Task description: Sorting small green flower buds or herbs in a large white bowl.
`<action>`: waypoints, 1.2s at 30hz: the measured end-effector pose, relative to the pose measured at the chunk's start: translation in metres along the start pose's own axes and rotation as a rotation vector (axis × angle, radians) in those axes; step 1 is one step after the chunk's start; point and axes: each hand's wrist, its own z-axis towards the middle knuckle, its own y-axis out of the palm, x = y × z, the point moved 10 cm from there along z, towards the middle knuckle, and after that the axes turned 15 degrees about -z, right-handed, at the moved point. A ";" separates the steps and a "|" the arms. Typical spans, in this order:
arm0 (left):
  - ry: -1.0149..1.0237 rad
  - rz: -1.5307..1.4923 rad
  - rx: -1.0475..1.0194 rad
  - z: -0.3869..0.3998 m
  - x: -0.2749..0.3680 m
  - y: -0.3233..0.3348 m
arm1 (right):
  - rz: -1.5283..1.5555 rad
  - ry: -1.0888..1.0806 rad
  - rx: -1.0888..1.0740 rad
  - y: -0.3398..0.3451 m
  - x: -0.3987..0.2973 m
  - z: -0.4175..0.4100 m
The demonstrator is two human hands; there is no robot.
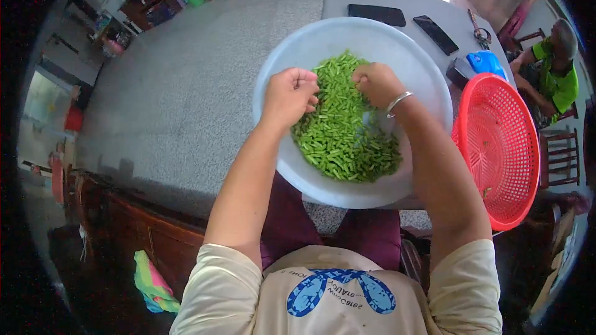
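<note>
A large pale basin [428, 70] stands on the table, with a heap of short-cut green vegetable pieces [333, 125] in it. Over the left edge of the heap is my left hand [291, 93], its fingers curled with thumb and fingertips close together. My right hand [379, 84], with a silver bangle at the wrist, is at the heap's upper right, fingers curled in. Whether either hand pinches a piece is too small to tell. To the right of the basin, a red plastic colander [503, 149] holds a few green scraps.
Behind the basin lie a black tablet or phone [376, 15] and a black smartphone [436, 35]. Keys [482, 37], a blue packet [486, 63] and a dark box [460, 72] are at the right. A seated person [554, 74] is beyond the table.
</note>
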 end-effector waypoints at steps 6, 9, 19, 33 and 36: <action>0.072 0.028 -0.079 0.000 0.002 0.006 | 0.842 0.195 -0.319 -0.006 -0.026 -0.015; 0.187 0.049 -0.193 -0.003 0.008 0.022 | 0.933 0.113 -0.347 -0.008 -0.033 -0.014; 0.220 0.164 -0.150 -0.006 0.011 0.021 | 1.026 0.166 -0.377 -0.015 -0.045 -0.019; 0.196 0.161 -0.012 -0.004 0.011 0.011 | 0.492 -0.132 0.161 -0.055 -0.069 -0.018; 0.208 0.252 0.022 -0.002 0.014 0.007 | 0.277 -0.210 0.350 -0.075 -0.092 -0.020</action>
